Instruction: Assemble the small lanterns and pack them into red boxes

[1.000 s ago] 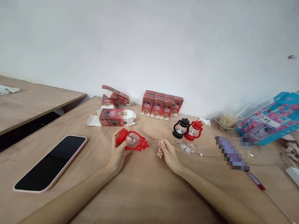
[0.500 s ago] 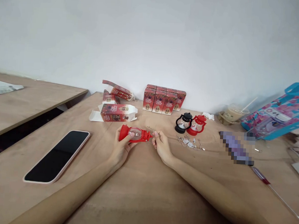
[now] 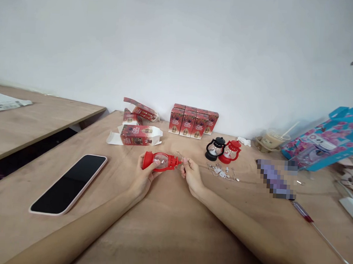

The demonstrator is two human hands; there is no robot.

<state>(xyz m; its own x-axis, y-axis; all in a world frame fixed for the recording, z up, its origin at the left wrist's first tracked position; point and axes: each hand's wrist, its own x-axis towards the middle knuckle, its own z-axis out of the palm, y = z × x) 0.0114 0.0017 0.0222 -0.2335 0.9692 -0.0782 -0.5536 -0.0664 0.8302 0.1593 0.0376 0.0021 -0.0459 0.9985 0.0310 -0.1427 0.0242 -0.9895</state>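
Observation:
My left hand (image 3: 146, 174) is closed around a small red lantern (image 3: 162, 161) with a clear globe, lying on its side with its top toward the right. The fingers of my right hand (image 3: 191, 173) are pinched on a thin metal wire hook (image 3: 179, 155) beside the lantern's top; whether the wire touches the lantern I cannot tell. Farther right stand a black lantern (image 3: 214, 149) and a second red lantern (image 3: 230, 151), side by side. In front of these lies a scatter of small white pieces, wires and round discs (image 3: 221, 172).
Red printed boxes (image 3: 189, 123) stand grouped near the wall. Opened boxes (image 3: 139, 135) lie to their left. A phone (image 3: 70, 183) rests at the left. On the right are a drink cup (image 3: 273, 139), a blue floral bag (image 3: 327, 138) and a screwdriver (image 3: 309, 219).
The view has shifted slightly. My left hand still holds the red lantern, and my right hand keeps its pinch on the wire near the lantern's top.

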